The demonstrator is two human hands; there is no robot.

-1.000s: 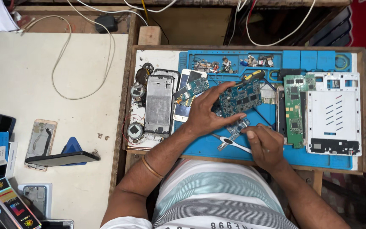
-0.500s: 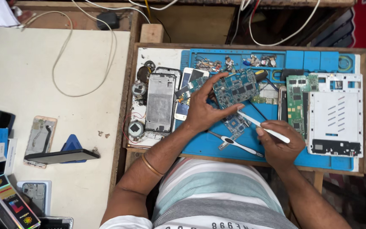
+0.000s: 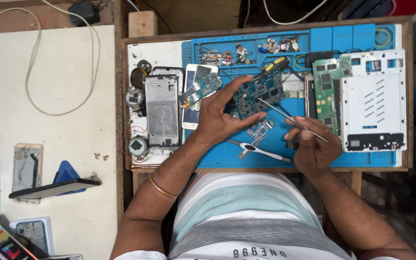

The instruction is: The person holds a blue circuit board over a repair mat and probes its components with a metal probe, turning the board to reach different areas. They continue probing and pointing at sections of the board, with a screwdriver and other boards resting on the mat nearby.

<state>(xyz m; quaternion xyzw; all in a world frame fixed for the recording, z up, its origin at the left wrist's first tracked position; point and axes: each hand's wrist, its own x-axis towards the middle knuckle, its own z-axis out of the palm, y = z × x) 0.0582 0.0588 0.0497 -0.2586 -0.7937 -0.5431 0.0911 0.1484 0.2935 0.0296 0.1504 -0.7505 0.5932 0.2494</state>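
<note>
Far left on the pale worktop point(image 3: 63, 86) a white cable point(image 3: 34, 72) loops across the bare surface, and nearer the edge a dark phone point(image 3: 54, 188) lies propped over a blue triangular pick point(image 3: 66, 172), with a stripped phone back point(image 3: 26, 166) just beside it. Moving right onto the wooden bench, a bare phone frame point(image 3: 162, 110) sits upright among small round parts, next to two white phones point(image 3: 196, 96) with a small board resting across them. The blue repair mat point(image 3: 275, 154) starts here (its upper tray is littered with screws and bits).

The left hand point(image 3: 220, 118) has its fingers point(image 3: 237, 86) clamped on the blue circuit board point(image 3: 258, 94), thumb beneath and fingers over the top edge, holding it tilted just above the mat's middle. A yellow-and-black screwdriver point(image 3: 273, 65) lies just behind the board. Below it a smaller board piece point(image 3: 261, 131) and a white-handled tool point(image 3: 261, 151) rest on the mat.

The right hand point(image 3: 314, 147) pinches a thin metal probe point(image 3: 290, 118), fingers closed tight around it, its tip touching the blue circuit board's lower right face. Further right lie a green circuit board point(image 3: 328, 94) and a white tablet frame point(image 3: 374, 101), touching side by side.
</note>
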